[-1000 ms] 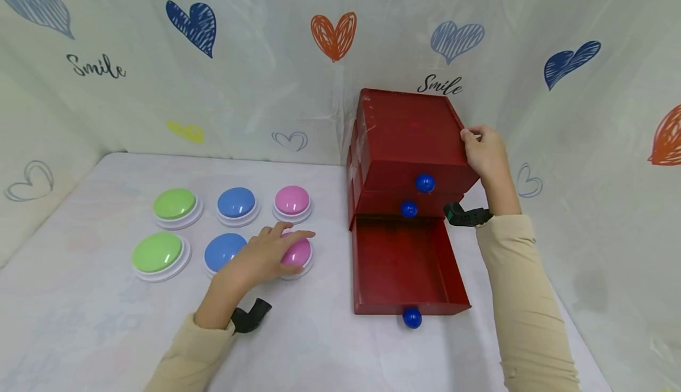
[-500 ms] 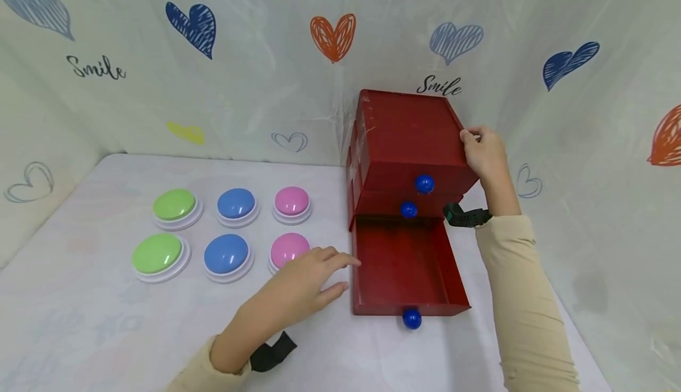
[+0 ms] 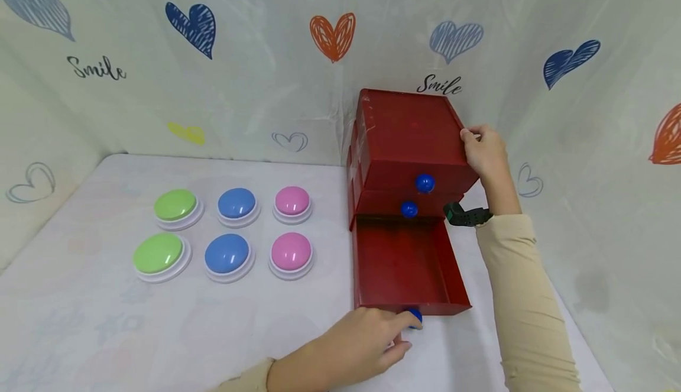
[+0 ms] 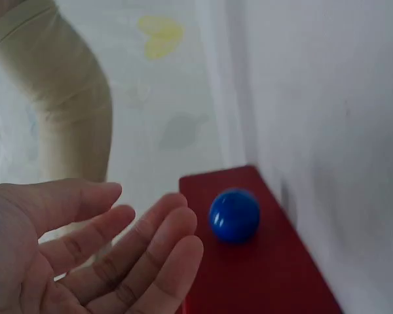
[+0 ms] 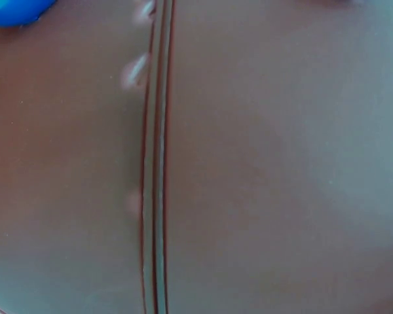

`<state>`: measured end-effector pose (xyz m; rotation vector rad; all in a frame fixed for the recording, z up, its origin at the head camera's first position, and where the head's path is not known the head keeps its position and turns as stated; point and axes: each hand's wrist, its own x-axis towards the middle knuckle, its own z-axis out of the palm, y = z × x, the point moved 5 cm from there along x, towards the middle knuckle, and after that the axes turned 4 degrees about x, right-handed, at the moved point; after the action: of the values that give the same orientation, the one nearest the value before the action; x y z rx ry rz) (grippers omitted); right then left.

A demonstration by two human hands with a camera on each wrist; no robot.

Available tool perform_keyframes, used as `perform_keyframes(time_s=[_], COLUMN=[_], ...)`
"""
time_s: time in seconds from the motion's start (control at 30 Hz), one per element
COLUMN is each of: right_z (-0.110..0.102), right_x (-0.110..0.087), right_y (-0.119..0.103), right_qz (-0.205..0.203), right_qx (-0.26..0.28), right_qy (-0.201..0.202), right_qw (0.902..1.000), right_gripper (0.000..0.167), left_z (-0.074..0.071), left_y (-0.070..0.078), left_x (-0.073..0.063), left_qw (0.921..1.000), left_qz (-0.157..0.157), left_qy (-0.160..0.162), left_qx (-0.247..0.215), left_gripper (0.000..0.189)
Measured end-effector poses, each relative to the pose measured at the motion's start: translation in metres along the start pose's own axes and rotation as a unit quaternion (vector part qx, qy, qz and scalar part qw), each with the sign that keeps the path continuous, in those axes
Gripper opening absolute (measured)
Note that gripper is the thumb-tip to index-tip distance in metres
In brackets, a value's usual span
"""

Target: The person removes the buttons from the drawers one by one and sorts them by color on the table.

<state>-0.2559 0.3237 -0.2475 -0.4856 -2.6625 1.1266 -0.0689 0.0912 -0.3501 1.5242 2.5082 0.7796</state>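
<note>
A red drawer cabinet stands at the right back, its bottom drawer pulled out with bare inside. My right hand grips the top right edge of the cabinet, thumb on top. At the front of the bottom drawer, my left hand reaches toward the blue knob, and its index finger overlaps it in the head view. The left wrist view has the loosely bent fingers beside the round knob, a gap between them. Close up in the right wrist view are red panels with a seam.
Left of the cabinet, two rows of push buttons on white bases sit on the white tabletop: green, blue and pink. Two more blue knobs mark the upper drawers. A heart-printed curtain hangs behind.
My left hand has left the front pink button and moved right and toward me, to the bottom drawer's knob. The right hand keeps its hold on the cabinet, and the drawer has not moved.
</note>
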Motion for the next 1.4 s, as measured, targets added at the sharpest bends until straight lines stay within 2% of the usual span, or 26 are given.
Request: perform_keyframes(time_s=[0.1,0.23,0.37,0.47,0.7,0.83,1.4], right_z=[0.0,0.0,0.0,0.0,0.0,0.0,0.0], right_x=[0.0,-0.001,-0.001,-0.001,-0.002,-0.001,0.0], right_y=[0.0,0.0,0.0,0.0,0.0,0.0,0.0], right_qz=[0.0,0.0,-0.002,-0.003,-0.004,-0.003,-0.002], right_qx=[0.001,0.002,0.003,0.003,0.0,0.0,0.006], right_qy=[-0.001,-0.001,-0.001,-0.003,-0.001,-0.002,-0.007], right_qw=[1.0,1.0,1.0,1.0,1.0,1.0,1.0], right_gripper=[0.054,0.054,0.054,0.054,0.054,0.053,0.055], left_z=[0.012,0.023,0.03,0.033,0.038,0.039,0.039], left_y=[0.004,0.005,0.004,0.003,-0.001,-0.003,-0.011], left_x=[0.004,0.007,0.008,0.01,0.016,0.018,0.023], left_qw=[0.9995,0.9971,0.9927,0.9886,0.9871,0.9855,0.9844], left_qz=[0.007,-0.011,-0.022,-0.023,-0.034,-0.04,-0.05], left_qy=[0.0,-0.009,0.012,0.03,0.039,0.06,0.078], left_qx=[0.031,0.075,0.118,0.146,0.151,0.154,0.15], left_gripper=[0.028,0.037,0.04,0.037,0.027,0.025,0.022])
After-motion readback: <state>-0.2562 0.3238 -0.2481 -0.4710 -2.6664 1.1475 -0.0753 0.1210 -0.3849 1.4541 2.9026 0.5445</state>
